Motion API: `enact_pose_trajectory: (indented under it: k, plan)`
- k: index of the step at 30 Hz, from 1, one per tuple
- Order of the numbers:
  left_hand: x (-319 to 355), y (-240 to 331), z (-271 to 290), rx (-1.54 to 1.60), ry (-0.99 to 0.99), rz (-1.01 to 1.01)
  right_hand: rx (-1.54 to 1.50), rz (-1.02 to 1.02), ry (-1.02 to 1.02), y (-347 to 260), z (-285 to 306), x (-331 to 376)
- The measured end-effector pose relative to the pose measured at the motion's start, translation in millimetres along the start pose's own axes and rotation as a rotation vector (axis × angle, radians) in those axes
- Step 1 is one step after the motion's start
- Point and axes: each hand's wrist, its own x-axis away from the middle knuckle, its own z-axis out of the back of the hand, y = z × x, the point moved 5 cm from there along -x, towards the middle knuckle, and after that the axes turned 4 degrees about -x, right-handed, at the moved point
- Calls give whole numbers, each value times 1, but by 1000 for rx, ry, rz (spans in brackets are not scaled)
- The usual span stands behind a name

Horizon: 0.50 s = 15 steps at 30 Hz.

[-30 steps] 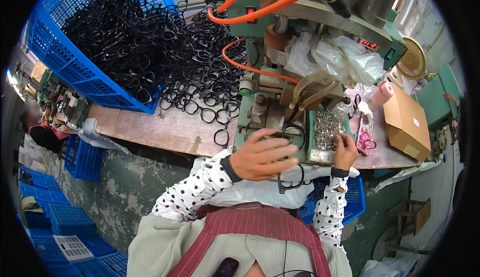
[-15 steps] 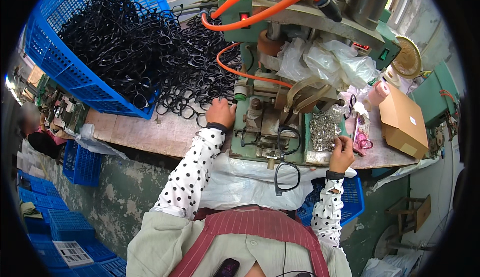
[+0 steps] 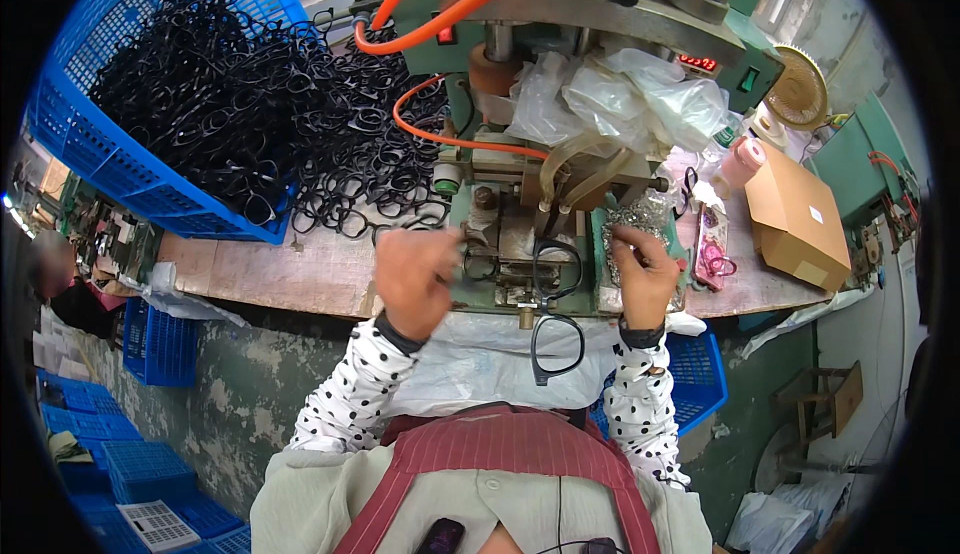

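My left hand (image 3: 415, 282) is raised in front of the machine's left side. Its fingers are smeared by motion, so I cannot tell what they hold. At the tray of small silvery metal parts (image 3: 640, 216), my right hand (image 3: 645, 282) has thumb and forefinger pinched together. Anything between those fingertips is too small to make out. Between the hands, a black eyeglass frame (image 3: 538, 350) hangs over the front edge of the green press machine (image 3: 497, 297), one lens ring up at the fixture and the other below it. Part of another dark frame (image 3: 480, 266) shows at the fixture's left.
A tilted blue crate (image 3: 110, 169) spills black eyeglass frames (image 3: 345, 179) across the table's left. Orange hoses (image 3: 470, 19) and clear plastic bags (image 3: 625, 94) hang about the press. At right stand a cardboard box (image 3: 795, 209), a pink spool (image 3: 740, 162) and a fan (image 3: 797, 84).
My left hand has come away from the spread of frames, toward me. My right hand has shifted up and left over the metal parts. The whole view has moved slightly.
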Motion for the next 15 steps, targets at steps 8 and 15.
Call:
enact_pose_trajectory:
  k: [8,15]
  plan:
    - [-13,69,-36,345,-190,-362,-350,-214,-162,-45,-43,12]
    - [2,70,-36,426,-242,-470,-147,-194,-120,-45,-54,2]
